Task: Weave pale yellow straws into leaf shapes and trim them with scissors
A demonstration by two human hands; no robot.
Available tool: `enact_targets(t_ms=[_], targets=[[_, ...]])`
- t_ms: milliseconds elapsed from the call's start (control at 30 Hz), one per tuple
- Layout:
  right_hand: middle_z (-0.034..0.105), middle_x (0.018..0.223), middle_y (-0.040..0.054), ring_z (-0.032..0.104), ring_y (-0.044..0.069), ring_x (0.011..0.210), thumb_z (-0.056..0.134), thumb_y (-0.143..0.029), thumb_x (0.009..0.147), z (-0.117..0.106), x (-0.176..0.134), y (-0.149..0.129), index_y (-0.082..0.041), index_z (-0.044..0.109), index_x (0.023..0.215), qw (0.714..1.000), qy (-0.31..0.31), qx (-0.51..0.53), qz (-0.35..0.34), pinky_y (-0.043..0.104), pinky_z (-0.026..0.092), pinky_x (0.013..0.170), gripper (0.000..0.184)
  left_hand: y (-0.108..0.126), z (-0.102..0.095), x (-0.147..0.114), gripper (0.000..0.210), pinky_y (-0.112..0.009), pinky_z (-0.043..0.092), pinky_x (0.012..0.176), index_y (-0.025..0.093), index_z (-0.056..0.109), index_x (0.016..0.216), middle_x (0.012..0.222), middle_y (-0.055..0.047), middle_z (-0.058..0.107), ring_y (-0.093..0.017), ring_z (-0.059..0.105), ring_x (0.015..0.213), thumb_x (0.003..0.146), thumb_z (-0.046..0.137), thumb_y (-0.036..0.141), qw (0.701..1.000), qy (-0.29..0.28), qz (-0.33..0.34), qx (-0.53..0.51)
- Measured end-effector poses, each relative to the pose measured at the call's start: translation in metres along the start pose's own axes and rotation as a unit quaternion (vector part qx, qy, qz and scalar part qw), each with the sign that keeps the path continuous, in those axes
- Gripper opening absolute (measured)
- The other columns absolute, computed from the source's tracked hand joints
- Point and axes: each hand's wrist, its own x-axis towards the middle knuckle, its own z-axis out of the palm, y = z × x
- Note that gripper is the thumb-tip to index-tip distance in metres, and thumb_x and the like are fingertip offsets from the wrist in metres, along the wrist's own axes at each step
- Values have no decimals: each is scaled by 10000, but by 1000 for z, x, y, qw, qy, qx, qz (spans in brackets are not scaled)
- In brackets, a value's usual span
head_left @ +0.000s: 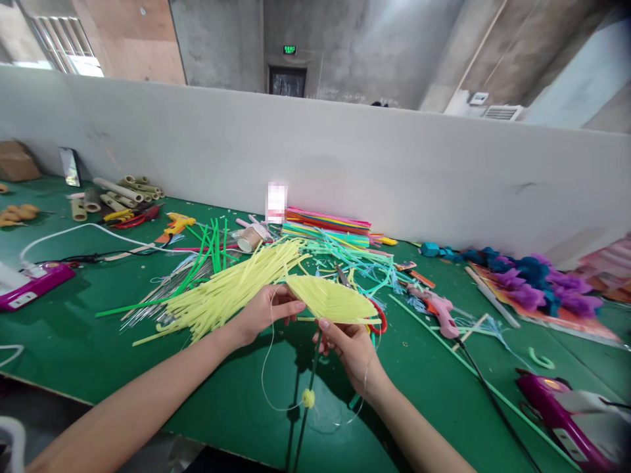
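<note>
A pale yellow leaf shape (pixel 332 299), made of pipe cleaners laid side by side, is held up above the table between both hands. My left hand (pixel 270 307) is closed, thumb and fingers pinching at its left lower edge. My right hand (pixel 352 355) is closed too, its thumb pressed at the lower edge and a thin dark green stem (pixel 314 368) passing by its fingers. Lower on the stem sits a small yellow ball (pixel 308 398). A fine see-through thread (pixel 263 374) loops around beneath the hands.
Loose yellow pipe cleaners (pixel 231 289) lie behind my left hand, and red-handled scissors (pixel 379 318) behind the leaf. A pink glue gun (pixel 441 312) with a black cord rests at right, a yellow glue gun (pixel 178 223) at left. Purple power strips (pixel 37 286) flank the table.
</note>
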Motion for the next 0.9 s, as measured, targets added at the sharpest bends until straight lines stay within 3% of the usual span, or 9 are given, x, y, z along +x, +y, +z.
enact_targets(t_ms=[167, 500, 900], targets=[[673, 598, 29, 553, 91, 471, 753, -416, 718, 0, 0, -2, -133, 691, 705, 1000, 4, -4, 2, 201, 414, 463, 290, 8, -8, 0, 244, -222, 460, 559, 128, 658, 778, 723, -24, 648, -127, 605, 624, 790, 671, 372, 999, -4, -16, -40], [677, 607, 33, 568, 95, 475, 757, -418, 712, -1, -1, -3, -129, 696, 709, 1000, 4, -3, 8, 201, 419, 461, 296, 11, -24, 5, 255, -248, 500, 557, 133, 656, 843, 784, -71, 708, -187, 675, 702, 822, 616, 385, 985, 46, -75, -148], [679, 596, 30, 563, 90, 462, 761, -410, 710, -3, 1, 1, -137, 689, 699, 1000, -9, -2, 4, 197, 423, 457, 283, 13, -20, 3, 209, -200, 452, 540, 160, 570, 756, 709, 1, 593, -108, 590, 657, 773, 696, 325, 986, 38, -75, -143]])
